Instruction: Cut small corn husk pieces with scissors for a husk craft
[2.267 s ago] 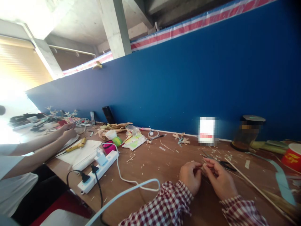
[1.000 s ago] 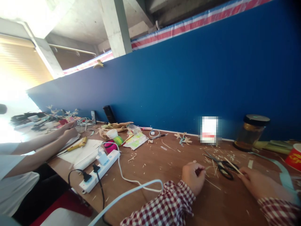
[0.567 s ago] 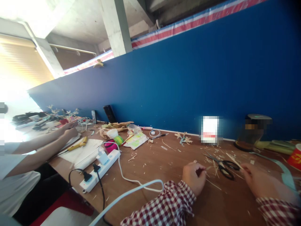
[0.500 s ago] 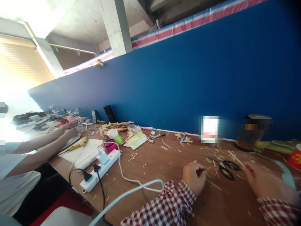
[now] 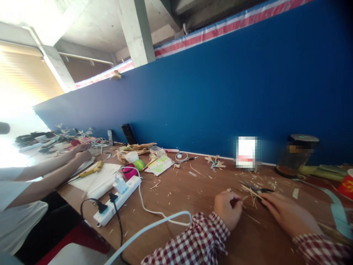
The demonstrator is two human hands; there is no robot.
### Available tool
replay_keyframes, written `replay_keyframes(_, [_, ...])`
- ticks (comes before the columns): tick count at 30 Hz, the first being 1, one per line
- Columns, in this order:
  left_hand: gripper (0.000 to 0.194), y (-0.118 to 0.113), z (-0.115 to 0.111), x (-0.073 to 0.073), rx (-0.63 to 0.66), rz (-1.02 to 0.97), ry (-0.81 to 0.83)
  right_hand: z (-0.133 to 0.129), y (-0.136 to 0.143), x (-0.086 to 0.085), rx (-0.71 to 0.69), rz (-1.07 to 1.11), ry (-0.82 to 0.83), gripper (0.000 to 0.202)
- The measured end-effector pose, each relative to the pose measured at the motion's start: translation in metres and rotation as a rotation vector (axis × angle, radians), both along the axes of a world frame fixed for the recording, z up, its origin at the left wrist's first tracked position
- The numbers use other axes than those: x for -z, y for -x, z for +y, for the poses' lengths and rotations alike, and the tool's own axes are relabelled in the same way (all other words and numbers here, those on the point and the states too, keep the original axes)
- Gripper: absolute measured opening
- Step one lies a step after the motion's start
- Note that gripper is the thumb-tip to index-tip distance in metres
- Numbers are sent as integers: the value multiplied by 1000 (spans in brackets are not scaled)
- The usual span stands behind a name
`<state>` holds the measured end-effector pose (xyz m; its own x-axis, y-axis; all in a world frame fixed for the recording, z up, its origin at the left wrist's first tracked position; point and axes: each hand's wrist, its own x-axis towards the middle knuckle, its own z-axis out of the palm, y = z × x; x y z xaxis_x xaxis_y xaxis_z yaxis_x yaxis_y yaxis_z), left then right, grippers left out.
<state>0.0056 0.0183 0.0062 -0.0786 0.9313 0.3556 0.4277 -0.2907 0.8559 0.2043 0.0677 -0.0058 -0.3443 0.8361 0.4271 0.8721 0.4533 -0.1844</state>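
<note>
My left hand (image 5: 227, 209) rests on the brown table with thumb and fingers pinched together; what lies between the fingertips is too small to name. My right hand (image 5: 288, 215) is closed on a thin straw-coloured strip (image 5: 252, 191), which points left over the table. Black-handled scissors (image 5: 266, 191) lie beneath the strip and the right fingers, their handles partly covered. Pale strip scraps (image 5: 255, 203) are scattered between the two hands. Beyond the left hand lies a small husk-like flower piece (image 5: 215, 162) with pale pointed petals.
A white power strip (image 5: 118, 200) with plugs and a looping white cable (image 5: 154, 222) lies to the left. Near it are a yellow glue gun (image 5: 91, 170) and a co-worker's arms (image 5: 63, 165). A dark lidded jar (image 5: 295, 156) and a red cup (image 5: 346, 186) stand right.
My right hand has moved left with the strip, closer to my left hand, and now covers part of the scissors. My left hand has stayed nearly still.
</note>
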Motion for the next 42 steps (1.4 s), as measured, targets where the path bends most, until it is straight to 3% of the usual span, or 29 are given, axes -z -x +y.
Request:
replay_keyframes(5, [14,0,2,3,6,10,-24,-3,1,-4,-37,1,25,32])
replay_keyframes(10, [14,0,1,1,11,0,-18,-17,15,-13,52,-3,7,36])
replay_keyframes(20, [15,0,1,1,9,4,-11,-8,12,-8,-32,-1,226,29])
replay_keyframes(27, [15,1,1,2,14,2,-1,-2,-2,1,291,64,39,39])
replay_keyframes(30, [15,1,0,0,5,10,-13,6,-11,11,259,44,-17,37])
replay_keyframes(34, [14,1,0,-2,-4,30,-18,11,-14,17,236,-2,53,38])
replay_keyframes(39, [15,2,1,1,0,45,-44,3,-8,7,229,23,-20,37])
replay_keyframes(42, [16,1,2,3,1,42,-44,3,-6,3,167,28,16,35])
